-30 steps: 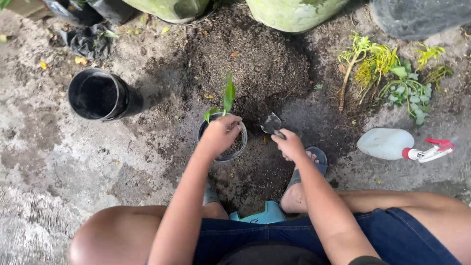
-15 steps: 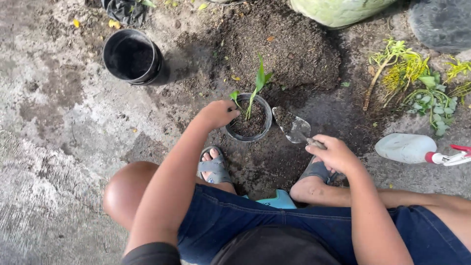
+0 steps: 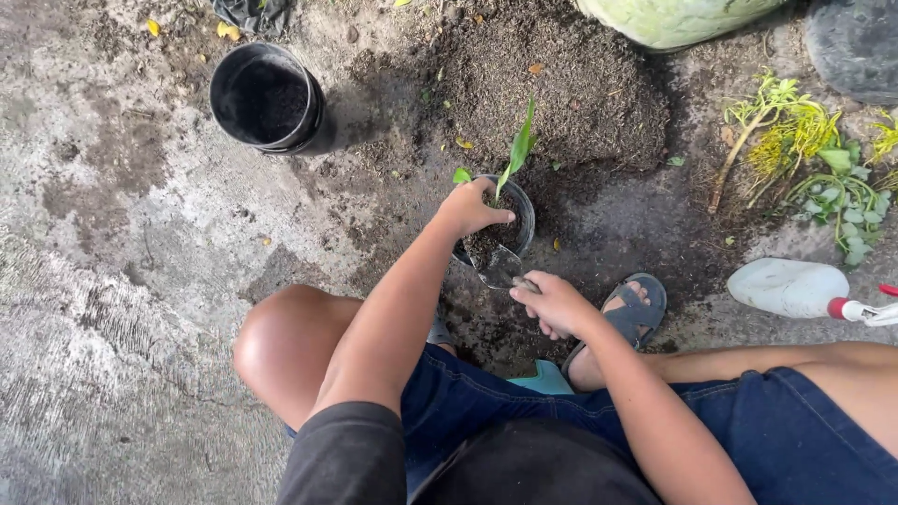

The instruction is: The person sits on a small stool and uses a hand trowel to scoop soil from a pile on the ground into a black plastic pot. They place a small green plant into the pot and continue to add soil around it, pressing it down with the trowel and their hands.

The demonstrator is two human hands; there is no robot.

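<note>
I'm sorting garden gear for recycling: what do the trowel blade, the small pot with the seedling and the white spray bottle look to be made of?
Trowel blade: probably metal, dull grey with a faint sheen under the soil smears. Small pot: likely thin plastic, dark with a slim, even rim. Spray bottle: plastic by its look, matte white and smoothly moulded, with a red part at its neck.

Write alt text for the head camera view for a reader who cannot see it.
A seated person's left hand steadies a green seedling in a small black pot while the right hand holds a trowel at the pot's rim. A soil heap lies beyond, an empty black pot to the left, a white spray bottle to the right.
</note>
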